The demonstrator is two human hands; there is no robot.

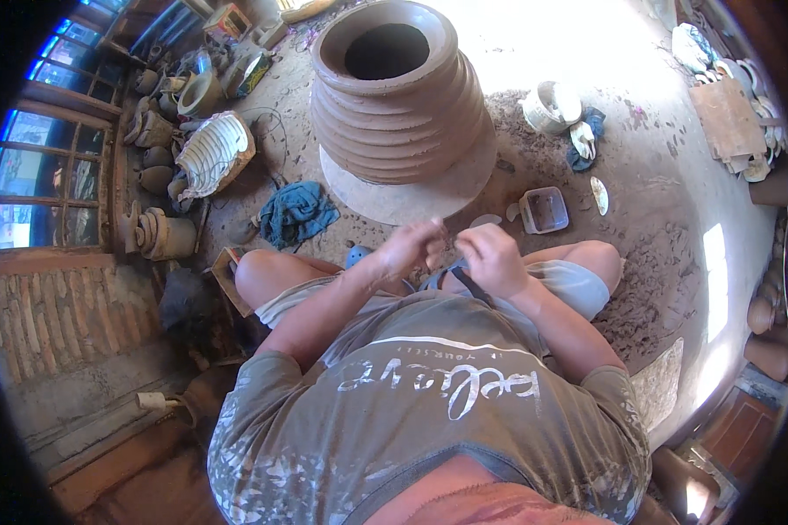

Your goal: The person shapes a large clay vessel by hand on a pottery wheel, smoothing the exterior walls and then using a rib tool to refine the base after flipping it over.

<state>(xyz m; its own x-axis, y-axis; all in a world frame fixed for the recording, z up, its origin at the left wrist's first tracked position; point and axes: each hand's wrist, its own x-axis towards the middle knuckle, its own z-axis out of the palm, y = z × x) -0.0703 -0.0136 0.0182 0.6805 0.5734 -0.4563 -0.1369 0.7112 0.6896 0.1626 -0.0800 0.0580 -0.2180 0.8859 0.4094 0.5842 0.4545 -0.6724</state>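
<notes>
"How were the fingers set?"

"Those of the left hand (411, 249), at the centre of the frame, were loosely curled. The right hand (496, 261), just beside it, had its fingers bent in, thumb side toward the left. Whether either gripped anything I couldn't tell; the gap between them was blurred."

"And beyond them?"

"The pot (403, 122) stood upright at top centre, matt brown clay, its wall stacked in thick rounded ridges under a broad, smooth lip and a dark round mouth. It sat on a flat, pale disc (355, 194)."

"Anything near that?"

"Left of centre, a crumpled blue cloth (298, 214), soft and folded. Right of centre, a squarish see-through plastic tub (526, 217)."

"Farther out?"

"Toward the upper left, a whitish ribbed piece (217, 156), curved like a shell. At right, the floor (652, 306) was crusted with rough, dark crumbs."
</notes>
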